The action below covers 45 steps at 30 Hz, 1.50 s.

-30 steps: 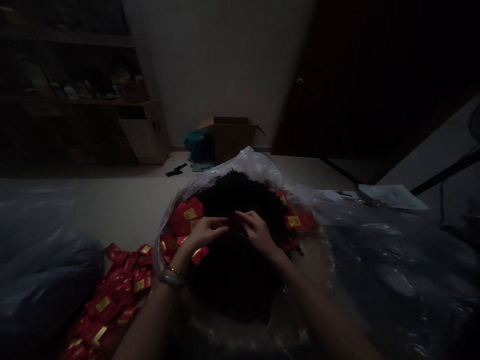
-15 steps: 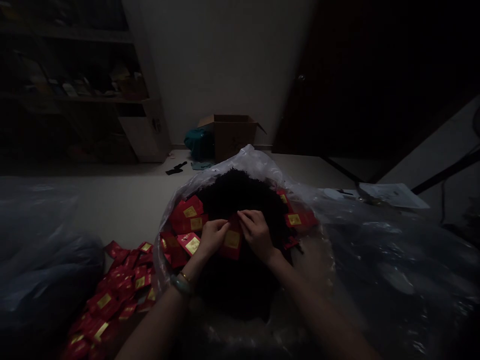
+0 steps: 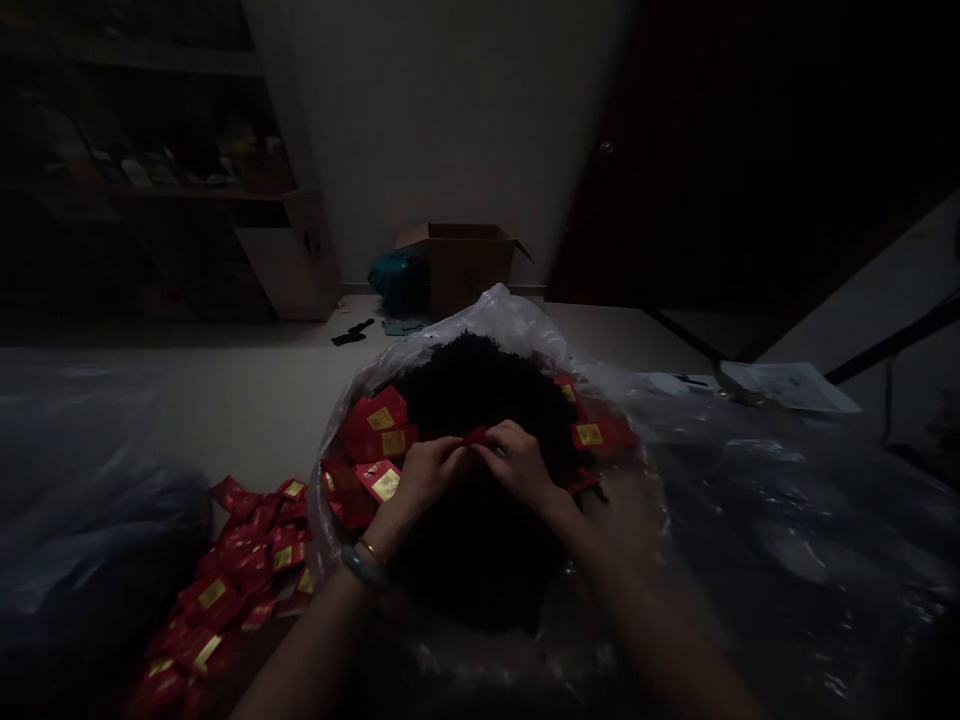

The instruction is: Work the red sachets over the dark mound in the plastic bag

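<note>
My left hand (image 3: 431,468) and my right hand (image 3: 519,462) meet over the middle of a large clear plastic bag (image 3: 517,318). Between their pinched fingers is a small red packet (image 3: 475,436), mostly hidden, with only its upper part showing. Beneath them, dark, loose, shredded-looking stuff (image 3: 480,375) fills the bag; it could be tea leaves, but the dim light leaves that unsure. Several red packets with gold labels (image 3: 379,418) rest on it at the left, and a few more red packets (image 3: 600,433) lie at its right side.
A heap of red packets (image 3: 240,560) spreads on the floor left of the bag. Dark bulging plastic sacks (image 3: 97,520) stand at far left, and clear plastic sheeting (image 3: 795,530) covers the right side. An open cardboard box (image 3: 471,265) stands by the wall near a shelf (image 3: 202,195).
The packet hung flat with its gold label facing me; now it is tipped or folded and the label is out of sight. Both hands have turned inward, with their fingers closer together.
</note>
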{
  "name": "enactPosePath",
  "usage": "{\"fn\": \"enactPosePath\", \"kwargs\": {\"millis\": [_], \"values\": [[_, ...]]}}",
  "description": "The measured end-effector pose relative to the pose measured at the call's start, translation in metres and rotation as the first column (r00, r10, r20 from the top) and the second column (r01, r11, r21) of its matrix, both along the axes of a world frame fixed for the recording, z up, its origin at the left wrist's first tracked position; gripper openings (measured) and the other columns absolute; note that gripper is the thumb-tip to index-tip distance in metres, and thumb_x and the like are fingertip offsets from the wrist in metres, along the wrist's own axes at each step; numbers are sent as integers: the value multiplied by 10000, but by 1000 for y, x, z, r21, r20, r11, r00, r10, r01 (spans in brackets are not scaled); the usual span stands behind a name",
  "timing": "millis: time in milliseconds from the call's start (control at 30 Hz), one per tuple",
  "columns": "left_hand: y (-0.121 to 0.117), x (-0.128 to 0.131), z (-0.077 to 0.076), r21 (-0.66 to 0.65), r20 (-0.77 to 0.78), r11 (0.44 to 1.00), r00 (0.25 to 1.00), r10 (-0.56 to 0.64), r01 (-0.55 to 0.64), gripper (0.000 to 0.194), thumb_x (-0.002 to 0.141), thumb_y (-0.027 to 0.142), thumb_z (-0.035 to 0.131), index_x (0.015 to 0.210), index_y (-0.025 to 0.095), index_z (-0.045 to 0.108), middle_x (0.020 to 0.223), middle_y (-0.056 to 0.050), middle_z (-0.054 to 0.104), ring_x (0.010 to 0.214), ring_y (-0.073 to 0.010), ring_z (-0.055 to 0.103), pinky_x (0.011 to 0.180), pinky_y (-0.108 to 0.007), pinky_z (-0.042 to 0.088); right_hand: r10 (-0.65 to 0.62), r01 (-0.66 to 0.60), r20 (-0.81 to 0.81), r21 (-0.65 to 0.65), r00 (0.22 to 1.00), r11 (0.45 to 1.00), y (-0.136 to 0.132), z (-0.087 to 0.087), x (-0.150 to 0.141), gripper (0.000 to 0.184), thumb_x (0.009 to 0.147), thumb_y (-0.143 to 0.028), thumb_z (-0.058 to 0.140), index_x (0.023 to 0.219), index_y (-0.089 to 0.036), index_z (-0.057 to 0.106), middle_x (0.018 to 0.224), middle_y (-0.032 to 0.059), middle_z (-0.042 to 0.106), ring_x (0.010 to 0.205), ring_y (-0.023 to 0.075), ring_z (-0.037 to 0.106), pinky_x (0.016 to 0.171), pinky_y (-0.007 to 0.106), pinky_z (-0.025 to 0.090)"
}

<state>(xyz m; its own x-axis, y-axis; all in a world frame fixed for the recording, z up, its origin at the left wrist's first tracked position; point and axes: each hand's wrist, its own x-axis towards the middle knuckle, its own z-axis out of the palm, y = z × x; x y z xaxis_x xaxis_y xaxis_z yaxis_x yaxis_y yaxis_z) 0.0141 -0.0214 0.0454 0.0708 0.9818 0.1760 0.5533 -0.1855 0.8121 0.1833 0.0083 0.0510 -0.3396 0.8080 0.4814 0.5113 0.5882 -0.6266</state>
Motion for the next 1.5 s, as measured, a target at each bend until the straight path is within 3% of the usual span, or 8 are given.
{"fn": "enactPosePath", "kwargs": {"millis": [167, 333, 467, 600, 833, 967, 1100, 1500], "values": [[6, -12, 1, -55, 138, 996, 988, -68, 76, 335, 856, 397, 486, 952, 189, 731, 867, -23, 748, 773, -194, 668, 664, -252, 498, -18, -21, -178, -216, 984, 976, -1, 6, -1, 97, 783, -305, 600, 786, -214, 635, 780, 36, 655, 820, 210, 586, 732, 320, 470], [4, -9, -2, 112, 88, 994, 996, -26, 16, 295, 862, 362, 511, 1021, 209, 707, 952, -41, 737, 825, -185, 659, 741, -275, 507, 45, -222, -350, -486, 936, 845, 4, 8, 1, 250, 695, -350, 670, 870, -172, 671, 817, 36, 704, 763, 204, 638, 710, 323, 499], [4, -7, -2, 368, -30, 930, 1000, 3, 8, 190, 831, 297, 596, 974, 245, 710, 1014, -56, 710, 903, -191, 634, 824, -331, 493, -6, -132, -325, -399, 946, 907, 3, 5, -1, 192, 732, -307, 612, 858, -176, 674, 800, 23, 704, 745, 182, 628, 699, 297, 489], [9, -13, 2, 454, -27, 891, 999, 38, -22, 116, 832, 254, 605, 790, 211, 703, 923, -67, 681, 912, -200, 597, 833, -359, 483, 72, -180, -295, -359, 953, 916, -3, 7, -5, 214, 762, -303, 589, 898, -175, 693, 852, 44, 715, 778, 195, 637, 731, 316, 485], [6, -10, 3, 448, -58, 891, 997, -48, 69, 123, 848, 246, 566, 785, 184, 651, 897, -68, 600, 895, -190, 540, 794, -333, 474, 250, -407, -330, -604, 910, 685, -4, 12, 0, 321, 743, -428, 640, 894, -157, 721, 809, 6, 717, 759, 188, 634, 739, 317, 489], [6, -7, -2, 505, -166, 857, 986, -19, 102, 138, 841, 271, 570, 931, 210, 655, 938, -71, 626, 1002, -227, 533, 891, -398, 444, 163, -365, -355, -633, 920, 683, 4, 1, 0, 376, 803, -503, 569, 865, -161, 714, 778, 0, 701, 740, 168, 614, 751, 306, 477], [3, -4, -5, 464, -422, 860, 907, 1, 214, 523, 739, 318, 686, 1228, 202, 541, 1205, -106, 605, 1147, -285, 493, 1003, -460, 338, 60, -386, -464, -651, 884, 654, 11, -8, -1, 424, 813, -554, 545, 848, -163, 706, 790, 14, 693, 780, 169, 612, 808, 323, 476], [6, -5, -16, 350, -506, 910, 863, -14, 220, 432, 702, 158, 686, 1116, 182, 565, 1063, -84, 668, 951, -249, 563, 834, -376, 466, 15, -377, -449, -732, 893, 568, -3, 3, -6, 550, 838, -661, 415, 727, -186, 669, 723, 11, 653, 791, 172, 591, 886, 352, 440]]}}
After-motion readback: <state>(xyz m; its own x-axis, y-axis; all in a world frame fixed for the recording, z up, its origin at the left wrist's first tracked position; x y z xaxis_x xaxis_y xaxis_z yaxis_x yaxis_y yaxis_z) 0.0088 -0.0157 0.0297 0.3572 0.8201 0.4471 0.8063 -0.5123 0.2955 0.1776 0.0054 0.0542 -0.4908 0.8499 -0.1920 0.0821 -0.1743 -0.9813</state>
